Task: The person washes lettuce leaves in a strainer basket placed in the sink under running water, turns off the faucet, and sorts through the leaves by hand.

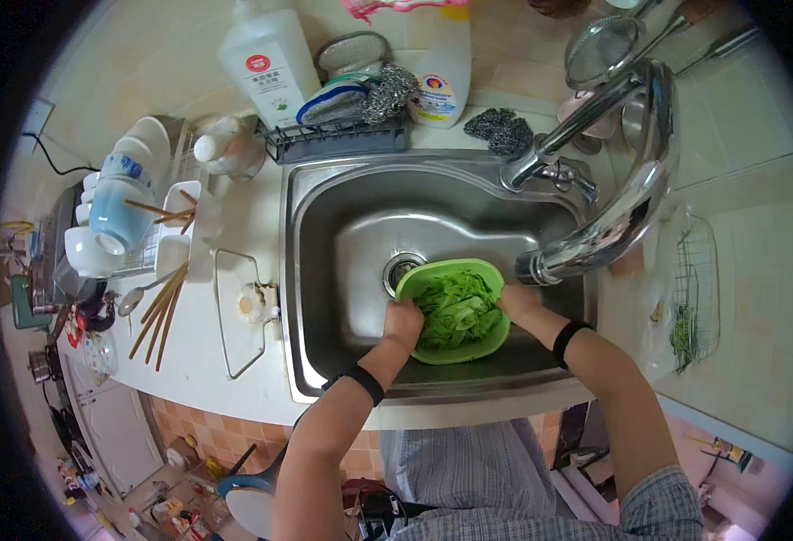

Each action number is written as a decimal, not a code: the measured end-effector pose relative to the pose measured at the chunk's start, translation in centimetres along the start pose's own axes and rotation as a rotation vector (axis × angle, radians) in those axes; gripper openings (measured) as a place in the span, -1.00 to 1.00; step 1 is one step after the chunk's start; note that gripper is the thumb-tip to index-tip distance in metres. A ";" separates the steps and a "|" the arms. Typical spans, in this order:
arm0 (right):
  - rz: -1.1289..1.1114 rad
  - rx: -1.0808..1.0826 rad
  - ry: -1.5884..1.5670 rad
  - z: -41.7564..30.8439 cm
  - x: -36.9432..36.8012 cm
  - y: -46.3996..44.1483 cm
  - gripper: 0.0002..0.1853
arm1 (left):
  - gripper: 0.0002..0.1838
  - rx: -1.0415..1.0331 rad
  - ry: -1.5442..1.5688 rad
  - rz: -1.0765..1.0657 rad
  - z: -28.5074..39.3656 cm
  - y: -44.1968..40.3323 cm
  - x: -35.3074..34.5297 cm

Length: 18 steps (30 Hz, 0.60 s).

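Observation:
A light green basin (455, 356) full of shredded green leaves (455, 308) is in the right part of the steel sink (351, 243), beside the drain. At its left rim is my left hand (404, 323), closed on the edge, with the fingertips hidden. My right hand (517, 301) grips the opposite rim, its fingers mostly out of sight against the basin. The curved chrome faucet (627, 212) has its spout just above my right hand, and no water stream shows.
Behind the sink stand a white bottle (270, 72), a caddy (338, 137) of scrubbers and a spray bottle (440, 81). Bowls (121, 212) and chopsticks (159, 311) are at the left. A wire basket (694, 288) sits at the right.

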State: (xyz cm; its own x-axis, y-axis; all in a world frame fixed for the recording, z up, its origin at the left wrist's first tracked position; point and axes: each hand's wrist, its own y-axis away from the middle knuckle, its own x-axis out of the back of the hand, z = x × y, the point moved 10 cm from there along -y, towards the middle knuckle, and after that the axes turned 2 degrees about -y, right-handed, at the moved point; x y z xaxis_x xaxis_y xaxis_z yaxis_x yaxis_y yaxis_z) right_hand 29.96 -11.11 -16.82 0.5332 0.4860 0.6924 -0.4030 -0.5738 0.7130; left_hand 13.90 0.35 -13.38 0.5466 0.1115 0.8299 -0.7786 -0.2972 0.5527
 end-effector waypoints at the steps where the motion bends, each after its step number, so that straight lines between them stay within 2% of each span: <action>1: 0.000 -0.006 -0.008 0.2 -0.7 -0.3 -0.74 | -0.88 -0.009 0.055 0.065 0.3 0.0 0.2; 3: 0.099 0.001 -0.006 0.2 -0.6 -0.7 -0.80 | -0.90 -0.026 0.106 0.130 0.7 0.0 1.1; 6: 0.052 -0.114 -0.033 0.3 0.0 0.7 -0.86 | -0.91 -0.054 0.173 0.164 1.5 0.0 3.1; 8: 0.060 -0.110 -0.078 -0.2 1.2 1.9 -0.87 | -0.69 -0.096 0.319 0.171 1.8 -0.2 4.9; 9: 0.073 -0.103 -0.117 -0.3 1.5 2.2 -0.88 | -0.69 -0.101 0.317 0.169 1.8 -0.4 4.8; 11: 0.087 -0.055 -0.085 -0.3 1.5 2.2 -0.88 | -0.36 0.042 0.716 0.186 -0.1 -1.1 3.6; 12: 0.100 -0.003 -0.050 -0.6 1.5 2.1 -0.88 | -0.20 0.050 0.683 0.183 -0.3 -1.1 2.8; 15: 0.081 0.027 -0.027 -0.5 0.9 1.9 -0.88 | -0.31 -0.007 0.595 0.260 -0.4 -0.4 3.8; 16: 0.078 0.027 -0.033 -0.6 0.7 1.9 -0.88 | -0.43 -0.066 0.595 0.383 -0.8 0.6 5.3; 17: 0.116 0.026 -0.042 -0.6 1.0 1.9 -0.89 | -0.43 -0.066 0.591 0.379 -1.4 1.3 6.0; 18: 0.157 0.023 -0.052 -0.7 1.5 1.9 -0.89 | -0.48 0.067 0.702 0.373 -3.5 1.9 6.4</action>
State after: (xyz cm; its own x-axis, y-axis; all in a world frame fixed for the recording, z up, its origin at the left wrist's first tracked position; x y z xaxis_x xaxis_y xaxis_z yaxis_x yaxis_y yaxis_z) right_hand 29.46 -11.08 -14.36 0.5030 0.3544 0.7883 -0.4677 -0.6554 0.5930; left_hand 14.85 3.79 -6.74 -0.0857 0.5584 0.8251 -0.8396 -0.4864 0.2419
